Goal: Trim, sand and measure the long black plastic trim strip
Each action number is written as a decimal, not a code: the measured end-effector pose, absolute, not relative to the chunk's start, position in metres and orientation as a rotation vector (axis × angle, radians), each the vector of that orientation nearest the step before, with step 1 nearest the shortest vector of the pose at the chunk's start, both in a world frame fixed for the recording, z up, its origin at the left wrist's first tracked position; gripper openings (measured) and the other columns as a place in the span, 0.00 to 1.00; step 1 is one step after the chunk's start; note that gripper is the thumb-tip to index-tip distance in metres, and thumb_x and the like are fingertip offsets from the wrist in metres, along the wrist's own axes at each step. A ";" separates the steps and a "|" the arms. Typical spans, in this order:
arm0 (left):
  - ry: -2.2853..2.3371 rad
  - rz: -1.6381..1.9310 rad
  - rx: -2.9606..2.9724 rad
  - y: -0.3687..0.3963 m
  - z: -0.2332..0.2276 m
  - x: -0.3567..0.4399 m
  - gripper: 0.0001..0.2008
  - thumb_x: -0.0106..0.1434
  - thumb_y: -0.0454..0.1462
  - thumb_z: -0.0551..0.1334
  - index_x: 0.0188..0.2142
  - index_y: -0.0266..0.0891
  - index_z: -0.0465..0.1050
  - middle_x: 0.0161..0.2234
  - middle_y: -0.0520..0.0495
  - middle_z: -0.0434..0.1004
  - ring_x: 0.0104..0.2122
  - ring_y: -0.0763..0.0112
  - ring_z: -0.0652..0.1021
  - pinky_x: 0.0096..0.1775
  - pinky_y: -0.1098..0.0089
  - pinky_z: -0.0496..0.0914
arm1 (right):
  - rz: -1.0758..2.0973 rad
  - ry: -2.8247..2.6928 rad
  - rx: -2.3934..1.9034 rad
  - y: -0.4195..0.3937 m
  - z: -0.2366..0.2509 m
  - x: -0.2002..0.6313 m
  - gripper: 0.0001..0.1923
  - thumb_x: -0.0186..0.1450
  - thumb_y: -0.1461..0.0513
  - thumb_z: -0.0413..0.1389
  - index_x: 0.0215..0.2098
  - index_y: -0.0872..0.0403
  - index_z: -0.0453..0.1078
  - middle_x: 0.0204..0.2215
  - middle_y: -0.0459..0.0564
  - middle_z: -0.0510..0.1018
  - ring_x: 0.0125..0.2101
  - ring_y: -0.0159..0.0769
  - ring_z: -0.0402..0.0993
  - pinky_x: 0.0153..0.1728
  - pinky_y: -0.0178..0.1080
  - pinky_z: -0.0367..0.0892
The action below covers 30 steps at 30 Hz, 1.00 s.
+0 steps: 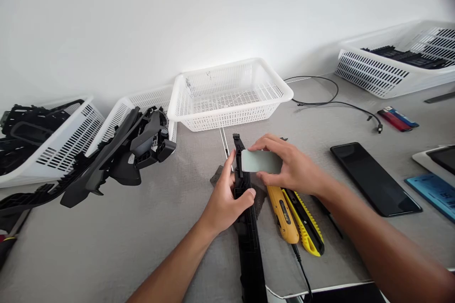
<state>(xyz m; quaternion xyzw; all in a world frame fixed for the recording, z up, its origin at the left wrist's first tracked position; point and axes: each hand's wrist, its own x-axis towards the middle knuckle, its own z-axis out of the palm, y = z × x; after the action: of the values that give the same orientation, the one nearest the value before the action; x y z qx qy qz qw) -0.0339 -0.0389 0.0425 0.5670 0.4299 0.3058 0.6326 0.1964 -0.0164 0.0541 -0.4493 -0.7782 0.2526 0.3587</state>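
Note:
My left hand [227,201] is closed round a long black plastic trim piece [250,246], which runs from the middle of the view to the bottom edge. Between the thumb and fingers of my right hand [289,163] is a pale grey-green rectangular block [261,161]. The block's left end meets or nearly meets the upper part of the trim piece; contact cannot be made out. A dark grey cloth [261,197] lies beneath the hands. Just right of the trim piece are a yellow corded tool [283,213] and a yellow-and-black utility knife [304,222].
A white plastic basket [231,116] stands against the wall. Baskets on the left hold black plastic parts [124,151], some jutting over the rim; another basket [377,73] is at right. A black phone [375,177], lighters [398,119] and a black cable [337,100] lie on the right.

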 end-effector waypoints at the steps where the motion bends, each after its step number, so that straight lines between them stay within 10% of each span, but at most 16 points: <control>1: 0.989 0.708 1.285 -0.039 0.042 -0.034 0.56 0.65 0.38 0.71 0.82 0.46 0.37 0.37 0.51 0.78 0.32 0.67 0.74 0.37 0.67 0.73 | 0.664 -2.000 -1.164 -0.017 0.054 0.196 0.21 0.65 0.62 0.66 0.56 0.50 0.73 0.50 0.53 0.79 0.50 0.48 0.78 0.52 0.49 0.73; 18: 0.955 0.756 1.292 -0.037 0.031 -0.038 0.54 0.71 0.55 0.69 0.83 0.47 0.39 0.51 0.41 0.82 0.48 0.54 0.82 0.55 0.54 0.75 | 0.918 -2.048 -1.000 -0.021 0.062 0.194 0.21 0.68 0.62 0.68 0.58 0.47 0.77 0.52 0.51 0.78 0.50 0.44 0.78 0.55 0.47 0.73; 24: 0.978 0.727 1.280 -0.034 0.034 -0.038 0.62 0.63 0.52 0.77 0.83 0.48 0.40 0.62 0.37 0.80 0.60 0.46 0.80 0.65 0.48 0.71 | 0.978 -2.018 -1.099 -0.024 0.068 0.197 0.25 0.67 0.63 0.66 0.62 0.42 0.80 0.54 0.53 0.75 0.47 0.43 0.77 0.40 0.40 0.76; 30: 0.974 0.718 1.267 -0.034 0.036 -0.036 0.62 0.62 0.51 0.78 0.82 0.47 0.41 0.60 0.38 0.82 0.58 0.47 0.82 0.63 0.49 0.73 | 0.904 -2.042 -1.084 -0.024 0.067 0.195 0.27 0.65 0.65 0.66 0.61 0.43 0.80 0.53 0.52 0.75 0.50 0.44 0.77 0.51 0.46 0.76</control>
<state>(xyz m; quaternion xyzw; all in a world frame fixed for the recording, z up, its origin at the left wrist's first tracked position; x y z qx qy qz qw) -0.0364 -0.0341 0.0358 0.5555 0.4271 0.3148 0.6403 0.1950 -0.0236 0.0668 -0.4130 -0.7785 0.3444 0.3237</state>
